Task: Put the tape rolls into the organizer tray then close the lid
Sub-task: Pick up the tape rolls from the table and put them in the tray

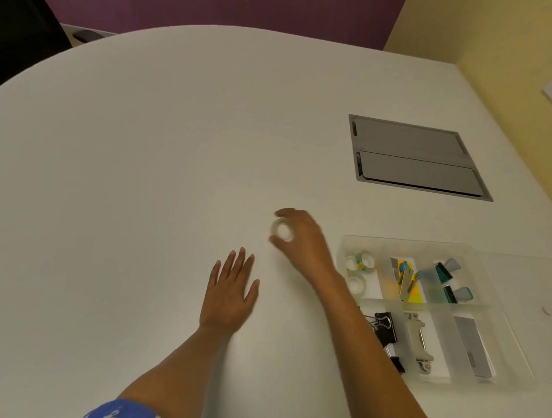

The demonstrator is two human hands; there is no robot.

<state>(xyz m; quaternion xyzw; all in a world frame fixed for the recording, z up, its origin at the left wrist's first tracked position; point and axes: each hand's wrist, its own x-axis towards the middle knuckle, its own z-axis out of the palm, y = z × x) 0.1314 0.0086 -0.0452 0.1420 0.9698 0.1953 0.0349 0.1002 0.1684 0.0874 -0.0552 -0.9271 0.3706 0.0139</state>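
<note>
Nearest to me, my left hand (230, 294) lies flat on the white table (126, 169), fingers spread and palm down, holding nothing; it only steadies me. Just past it, my right hand (301, 242) reaches across my front and pinches a small clear tape roll (281, 231) between thumb and fingertips. The picture is a little blurred there, so I cannot tell whether the roll is already off the table or just touching it.

Off to the right of that hand stands the clear organizer tray (477, 251), with its compartments open to view. In its far left compartment, the one nearest my right wrist, lie two rolls already: a patterned green tape roll (363, 260) and a plain clear roll (357, 282) nearer to me. The other compartments hold binder clips (383, 326), a stapler (419, 341) and small oddments. A clear sheet that I take to be the lid (526, 286) lies open beyond the tray's right side.

Farther off, a grey hatch (415, 158) is set into the table.

So I judge myself in the middle of the loading step, with this roll perhaps the last, since I see no other loose on the table. Next I must carry it right, over the tray's near-left wall, and let it down beside the other two without knocking them; then the lid wants swinging over.
</note>
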